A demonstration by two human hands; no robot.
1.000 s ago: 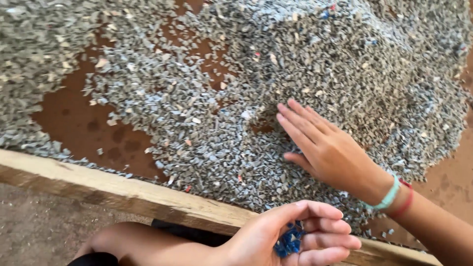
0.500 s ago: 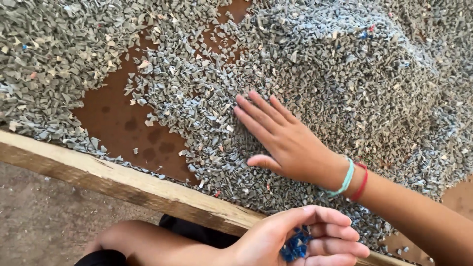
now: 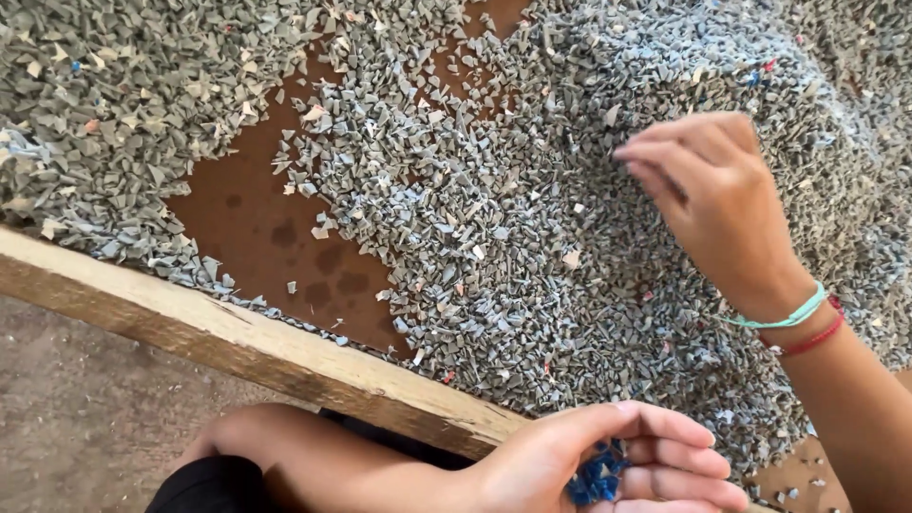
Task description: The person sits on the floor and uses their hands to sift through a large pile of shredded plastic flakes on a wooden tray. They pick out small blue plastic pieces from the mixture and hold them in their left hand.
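Note:
A thick layer of small grey plastic flakes (image 3: 494, 237) covers a brown board. My right hand (image 3: 712, 204), with a green and a red band on the wrist, hovers over the flakes at the right, fingers drawn together and pointing left; whether a flake is pinched I cannot tell. My left hand (image 3: 608, 465) is cupped at the bottom edge, palm up, curled around several blue plastic flakes (image 3: 597, 477).
A rough wooden plank (image 3: 237, 347) borders the near side of the pile. Bare brown board (image 3: 266, 228) shows through at centre left. A few blue and red bits (image 3: 760, 76) lie among the grey at the top right. Dirt ground (image 3: 76, 418) lies below the plank.
My right hand has lifted off the flakes, where it lay flat with fingers spread, and its fingers have come together. My left hand stays cupped on the blue flakes. The view shifted left.

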